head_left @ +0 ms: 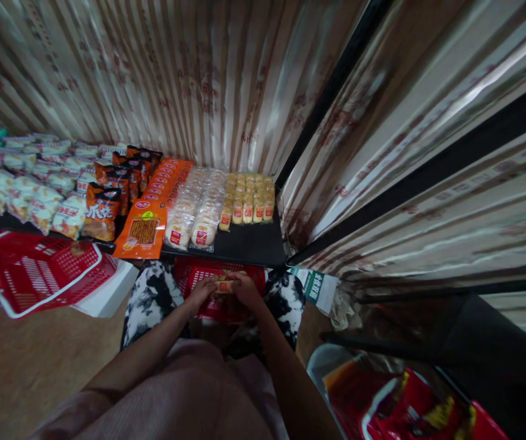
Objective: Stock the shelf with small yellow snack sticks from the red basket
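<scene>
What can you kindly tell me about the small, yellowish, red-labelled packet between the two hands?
The small, yellowish, red-labelled packet looks wider than tall as held, its label bearing pale marks too blurred to read. Its wrapping seems to be thin plastic, though that is uncertain. The fingers of the bare left hand and bare right hand hold it at either end, partly covering it. It appears above the red, slotted plastic basket.

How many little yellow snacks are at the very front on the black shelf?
5: one yellow snack beside the white buns, then a second, third, fourth and fifth going right. More sit behind, partly hidden.
</scene>
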The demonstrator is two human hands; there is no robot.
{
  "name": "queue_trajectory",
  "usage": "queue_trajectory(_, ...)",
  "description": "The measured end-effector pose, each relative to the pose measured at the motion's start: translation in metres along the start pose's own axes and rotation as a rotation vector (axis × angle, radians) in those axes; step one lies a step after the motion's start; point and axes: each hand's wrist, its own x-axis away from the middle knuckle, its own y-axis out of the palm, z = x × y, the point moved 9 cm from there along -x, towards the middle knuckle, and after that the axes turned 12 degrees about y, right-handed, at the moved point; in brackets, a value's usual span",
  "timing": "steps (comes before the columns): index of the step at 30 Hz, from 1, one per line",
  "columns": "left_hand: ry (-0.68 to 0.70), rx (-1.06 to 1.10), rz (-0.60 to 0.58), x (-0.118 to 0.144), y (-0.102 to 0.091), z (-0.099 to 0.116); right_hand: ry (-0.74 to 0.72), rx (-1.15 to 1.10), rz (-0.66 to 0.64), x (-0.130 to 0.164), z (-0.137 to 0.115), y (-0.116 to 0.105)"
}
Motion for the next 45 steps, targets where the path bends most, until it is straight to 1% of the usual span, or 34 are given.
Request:
queue_trajectory(4,-0.013,0.012,-0.010,0.003,0.001,-0.003,-0.033,0.022,0.016,0.005,-0.011,-0.010)
queue_trajectory(7,-0.013,0.013,-0.047,0.006,0.005,0.000,-0.030,-0.006,0.012,0.007,-0.013,-0.016)
queue_trajectory(12,-0.029,-0.032,-0.146,0.013,0.017,0.000,-0.013,-0.125,0.034,0.007,-0.010,-0.024)
queue_trajectory(16,-0.012,0.010,-0.164,0.014,0.024,0.003,-0.024,-0.234,0.038,0.008,-0.014,-0.027)
queue_trajectory(19,0.008,0.046,-0.147,0.014,0.028,0.012,-0.019,-0.312,0.064,0.010,-0.017,-0.030)
queue_trajectory(23,0.046,0.075,-0.123,0.016,0.032,0.029,-0.007,-0.355,0.119,0.015,-0.017,-0.034)
queue_trajectory(29,0.068,0.061,-0.100,0.017,0.035,0.039,0.004,-0.384,0.156,0.020,-0.014,-0.036)
queue_trajectory(34,0.138,0.101,-0.050,0.017,0.038,0.053,-0.042,-0.334,0.101,0.025,-0.022,-0.032)
queue_trajectory(38,0.189,0.097,-0.013,0.015,0.039,0.064,-0.072,-0.243,0.103,0.034,-0.034,-0.032)
queue_trajectory(42,0.257,0.048,0.015,0.013,0.041,0.076,-0.095,-0.121,0.156,0.042,-0.049,-0.036)
queue_trajectory(45,0.299,-0.020,0.043,0.011,0.043,0.084,-0.078,-0.099,0.204,0.041,-0.054,-0.041)
